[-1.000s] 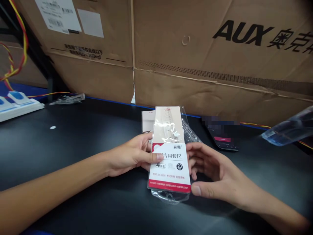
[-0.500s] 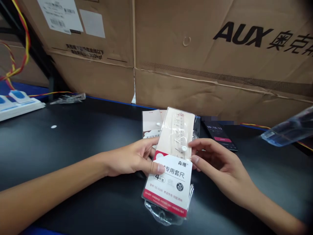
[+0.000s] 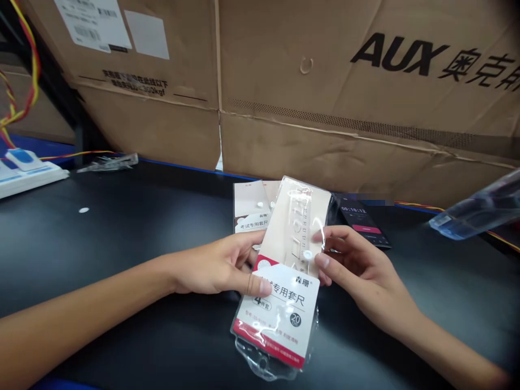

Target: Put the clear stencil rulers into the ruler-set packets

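A packaged ruler set [image 3: 286,260] in clear film with a white and red card is held just above the black desk [image 3: 101,244], its top tilted toward one o'clock and its hang tab pointing to six. The left hand [image 3: 215,265] pinches it narrowly, thumb across the card, while the right hand [image 3: 361,265] grips the opposite edge, thumb on the front and fingers behind. Pinching both long edges looks the surest way to keep the slippery film steady. At twelve o'clock lies a similar pack [image 3: 249,203]; a phone [image 3: 359,222] lies at one, and a clear plastic bag [image 3: 475,208] at two.
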A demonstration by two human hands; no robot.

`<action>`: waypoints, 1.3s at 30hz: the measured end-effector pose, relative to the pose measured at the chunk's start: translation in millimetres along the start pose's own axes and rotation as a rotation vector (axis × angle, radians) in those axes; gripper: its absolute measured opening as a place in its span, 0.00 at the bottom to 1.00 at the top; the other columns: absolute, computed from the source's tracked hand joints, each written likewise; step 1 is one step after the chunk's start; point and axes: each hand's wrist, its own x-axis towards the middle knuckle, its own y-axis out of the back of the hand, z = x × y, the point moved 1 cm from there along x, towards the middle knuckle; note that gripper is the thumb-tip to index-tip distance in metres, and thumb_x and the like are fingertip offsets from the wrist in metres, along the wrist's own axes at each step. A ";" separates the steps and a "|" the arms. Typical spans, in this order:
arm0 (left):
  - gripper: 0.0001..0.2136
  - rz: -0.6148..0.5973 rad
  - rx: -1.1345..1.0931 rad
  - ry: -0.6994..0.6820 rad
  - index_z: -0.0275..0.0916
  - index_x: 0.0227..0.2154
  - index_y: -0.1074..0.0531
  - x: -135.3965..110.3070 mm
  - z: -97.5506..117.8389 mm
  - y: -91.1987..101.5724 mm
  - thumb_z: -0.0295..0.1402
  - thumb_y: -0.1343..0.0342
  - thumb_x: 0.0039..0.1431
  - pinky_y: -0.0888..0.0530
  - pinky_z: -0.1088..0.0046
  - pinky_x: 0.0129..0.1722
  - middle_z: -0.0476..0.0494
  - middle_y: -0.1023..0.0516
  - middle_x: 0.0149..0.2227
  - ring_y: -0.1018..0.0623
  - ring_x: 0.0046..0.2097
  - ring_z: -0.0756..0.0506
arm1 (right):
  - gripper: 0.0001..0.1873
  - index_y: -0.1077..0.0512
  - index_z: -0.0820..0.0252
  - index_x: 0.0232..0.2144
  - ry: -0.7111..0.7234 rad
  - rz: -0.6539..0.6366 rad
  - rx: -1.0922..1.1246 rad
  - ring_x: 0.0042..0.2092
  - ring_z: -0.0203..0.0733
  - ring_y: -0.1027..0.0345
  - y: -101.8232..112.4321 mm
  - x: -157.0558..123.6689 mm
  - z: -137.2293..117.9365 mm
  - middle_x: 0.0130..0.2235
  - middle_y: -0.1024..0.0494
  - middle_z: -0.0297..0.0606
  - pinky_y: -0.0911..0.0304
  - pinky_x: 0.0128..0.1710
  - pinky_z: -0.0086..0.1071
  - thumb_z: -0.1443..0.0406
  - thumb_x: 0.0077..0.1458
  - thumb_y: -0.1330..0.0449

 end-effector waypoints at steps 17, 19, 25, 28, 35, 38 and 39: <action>0.23 -0.083 -0.052 0.009 0.42 0.59 0.36 -3.7 0.6 -13.6 0.28 0.40 0.63 0.24 0.69 0.46 0.43 0.22 0.47 0.20 0.46 0.45 | 0.25 0.26 0.47 0.52 0.055 -0.005 -0.291 0.24 0.32 0.41 -0.5 -3.0 -3.5 0.27 0.28 0.28 0.40 0.22 0.28 0.61 0.51 0.29; 0.22 -0.103 -0.052 0.044 0.42 0.57 0.34 -4.8 0.9 -12.1 0.29 0.39 0.61 0.23 0.71 0.42 0.45 0.21 0.44 0.20 0.43 0.46 | 0.24 0.24 0.48 0.55 0.101 -0.091 -0.430 0.23 0.33 0.42 -1.5 -4.0 -5.2 0.22 0.32 0.28 0.42 0.22 0.28 0.59 0.55 0.32; 0.19 -0.116 -0.017 0.089 0.43 0.54 0.31 -7.5 3.3 -11.3 0.31 0.38 0.61 0.23 0.72 0.39 0.47 0.21 0.43 0.19 0.41 0.45 | 0.25 0.26 0.49 0.58 0.129 -0.183 -0.565 0.22 0.31 0.44 -5.7 -5.1 -2.3 0.21 0.32 0.27 0.44 0.22 0.26 0.55 0.59 0.36; 0.22 -0.154 -0.018 0.082 0.44 0.58 0.34 -7.0 4.1 -16.5 0.30 0.40 0.62 0.23 0.71 0.42 0.45 0.22 0.46 0.20 0.45 0.44 | 0.24 0.24 0.48 0.56 0.164 -0.092 -0.596 0.21 0.32 0.47 -8.9 -6.8 0.5 0.18 0.36 0.26 0.46 0.20 0.27 0.55 0.58 0.34; 0.28 -0.153 0.013 0.058 0.47 0.65 0.44 -5.7 3.8 -26.5 0.31 0.43 0.65 0.26 0.64 0.52 0.43 0.26 0.53 0.24 0.55 0.39 | 0.28 0.23 0.46 0.54 0.177 0.114 -0.603 0.19 0.33 0.46 -16.6 -7.5 4.0 0.18 0.35 0.27 0.44 0.18 0.29 0.52 0.51 0.30; 0.27 -0.156 -0.004 0.065 0.46 0.64 0.42 -4.8 2.6 -26.1 0.32 0.41 0.64 0.25 0.64 0.51 0.42 0.25 0.51 0.23 0.53 0.40 | 0.29 0.23 0.46 0.55 0.168 0.118 -0.583 0.20 0.34 0.47 -16.9 -6.9 3.7 0.18 0.36 0.27 0.45 0.17 0.29 0.52 0.51 0.30; 0.27 -0.154 -0.012 0.063 0.45 0.63 0.41 -4.1 2.3 -25.7 0.32 0.40 0.64 0.25 0.64 0.50 0.42 0.25 0.51 0.23 0.52 0.40 | 0.29 0.24 0.46 0.56 0.169 0.120 -0.577 0.20 0.34 0.46 -16.4 -6.7 3.2 0.18 0.35 0.27 0.44 0.17 0.29 0.53 0.51 0.30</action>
